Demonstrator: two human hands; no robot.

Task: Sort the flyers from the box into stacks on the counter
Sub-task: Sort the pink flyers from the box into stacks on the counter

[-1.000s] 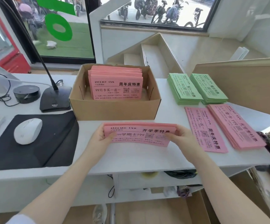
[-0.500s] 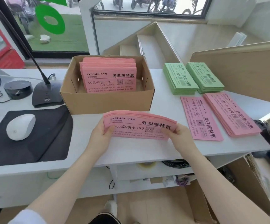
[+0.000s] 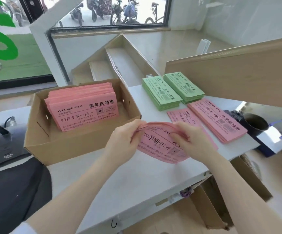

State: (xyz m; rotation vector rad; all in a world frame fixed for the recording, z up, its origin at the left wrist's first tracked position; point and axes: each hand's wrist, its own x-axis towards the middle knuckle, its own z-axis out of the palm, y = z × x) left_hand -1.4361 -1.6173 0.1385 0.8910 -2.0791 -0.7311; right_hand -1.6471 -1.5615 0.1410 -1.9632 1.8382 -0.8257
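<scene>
The bundle of pink flyers (image 3: 155,144) no longer lies flat and spread between the hands: it is now lifted off the counter (image 3: 137,179) and bowed into an arch. The left hand (image 3: 125,142) has shifted from the bundle's left end to its upper left corner, where its fingertips pinch the fanned edges. The right hand (image 3: 190,140) has moved in from the right end and now lies over the middle of the top flyer, fingers curled onto it, covering the right part of the print that was readable before.
</scene>
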